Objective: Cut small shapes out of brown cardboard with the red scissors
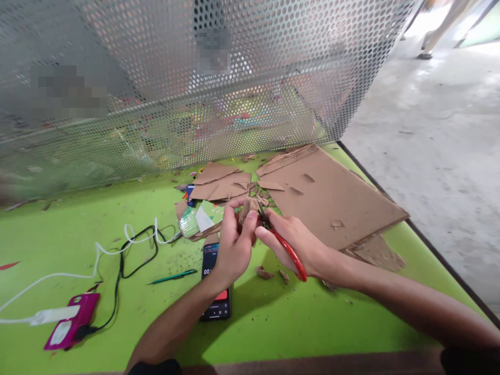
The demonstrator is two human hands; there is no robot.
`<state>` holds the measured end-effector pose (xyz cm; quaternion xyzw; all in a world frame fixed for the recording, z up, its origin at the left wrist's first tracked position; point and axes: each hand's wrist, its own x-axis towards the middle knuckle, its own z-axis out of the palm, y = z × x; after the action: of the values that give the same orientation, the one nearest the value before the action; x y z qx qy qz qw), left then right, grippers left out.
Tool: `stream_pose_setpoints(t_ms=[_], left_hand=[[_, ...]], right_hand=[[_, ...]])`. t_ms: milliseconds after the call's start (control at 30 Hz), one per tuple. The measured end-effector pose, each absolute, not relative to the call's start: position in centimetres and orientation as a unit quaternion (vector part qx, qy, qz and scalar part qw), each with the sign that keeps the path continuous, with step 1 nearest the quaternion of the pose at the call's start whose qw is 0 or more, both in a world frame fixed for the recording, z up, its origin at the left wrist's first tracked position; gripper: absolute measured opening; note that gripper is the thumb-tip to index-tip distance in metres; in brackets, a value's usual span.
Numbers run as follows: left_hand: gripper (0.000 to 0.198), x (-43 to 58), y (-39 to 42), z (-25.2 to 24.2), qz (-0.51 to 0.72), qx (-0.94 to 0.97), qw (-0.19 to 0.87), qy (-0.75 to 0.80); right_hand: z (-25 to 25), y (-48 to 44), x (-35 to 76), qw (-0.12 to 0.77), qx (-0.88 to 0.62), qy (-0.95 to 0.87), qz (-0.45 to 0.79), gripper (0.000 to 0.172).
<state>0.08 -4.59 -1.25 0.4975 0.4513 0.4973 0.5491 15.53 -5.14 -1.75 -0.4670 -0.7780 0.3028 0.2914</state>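
My left hand (239, 237) pinches a small piece of brown cardboard (247, 209) between thumb and fingers, above the green table. Close beside it, my right hand (295, 239) grips red-handled scissors (291, 254), their dark blades pointing up and left at the cardboard piece. Whether the blades touch the piece I cannot tell. Under my left forearm lies a phone (216, 311) with its screen lit, partly covered by the arm. Small cardboard scraps (264, 272) are on the table below my hands.
A large cardboard sheet (332, 198) lies at the right, with smaller cardboard pieces (222, 182) behind my hands. A perforated metal screen (234, 104) stands along the back. On the left are a green pen (174, 276), looping cables (119, 260) and a magenta power bank (84, 312).
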Motion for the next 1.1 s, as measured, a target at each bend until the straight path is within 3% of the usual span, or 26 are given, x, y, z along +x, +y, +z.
stream_pose_setpoints(t_ms=[233,433,567,700,900,1000,1100], left_hand=[[0.037,0.8,-4.4,-0.7,0.503,0.427,0.634,0.404],[0.038,0.9,-4.4,0.9,0.472,0.392,0.686,0.391],[0.041,0.8,-4.0,1.1,0.418,0.414,0.699,0.408],[0.041,0.2,-3.3,-0.5,0.366,0.522,0.641,0.428],[0.022,-1.2,-3.3,-2.5,0.225,0.693,0.522,0.443],[0.019,-1.6,-3.8,-3.5,0.121,0.773,0.433,0.448],[0.013,-1.6,-4.4,-4.8,0.066,0.833,0.348,0.426]], right_hand=[[-0.9,-4.9,16.3,0.353,-0.462,-0.734,0.351,0.028],[-0.6,-3.9,17.4,0.481,-0.444,-0.672,0.346,0.016],[-0.9,-3.2,18.2,0.500,-0.398,-0.663,0.389,0.029],[-1.4,-2.3,19.1,0.463,-0.373,-0.685,0.420,0.029],[-3.0,-3.0,21.0,0.380,-0.446,-0.726,0.360,0.032],[-3.8,-4.6,22.0,0.282,-0.516,-0.748,0.308,0.034],[-4.3,-6.0,22.6,0.124,-0.604,-0.759,0.208,0.028]])
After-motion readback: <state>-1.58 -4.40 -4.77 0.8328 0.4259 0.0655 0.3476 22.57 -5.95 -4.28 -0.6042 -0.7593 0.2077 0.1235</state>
